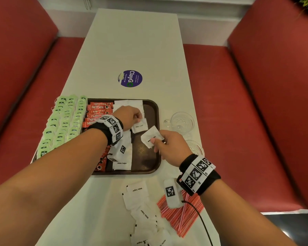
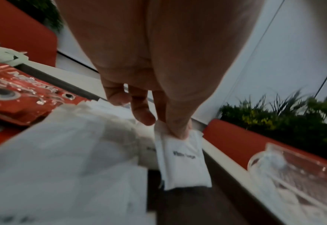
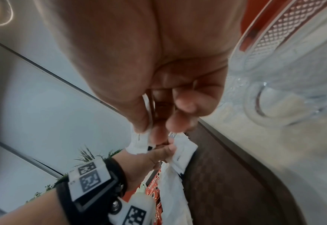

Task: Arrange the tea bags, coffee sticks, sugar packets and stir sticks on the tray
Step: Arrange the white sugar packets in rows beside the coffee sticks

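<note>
A brown tray (image 1: 147,158) holds rows of green tea bags (image 1: 64,121) on its left, red coffee sticks (image 1: 96,110) beside them, and white sugar packets (image 1: 123,159) in the middle. My left hand (image 1: 138,119) pinches one sugar packet (image 1: 140,126) by its top edge, low over the tray; the left wrist view shows that packet (image 2: 183,161) hanging from my fingertips (image 2: 179,127). My right hand (image 1: 156,140) holds another sugar packet (image 1: 149,136) between thumb and fingers just above the tray's right part. Red stir sticks (image 1: 180,215) lie on the table near me.
Several loose sugar packets (image 1: 142,206) lie on the white table (image 1: 132,41) in front of the tray. Clear glass cups (image 1: 182,121) stand right of the tray, close to my right hand. Red bench seats flank the table.
</note>
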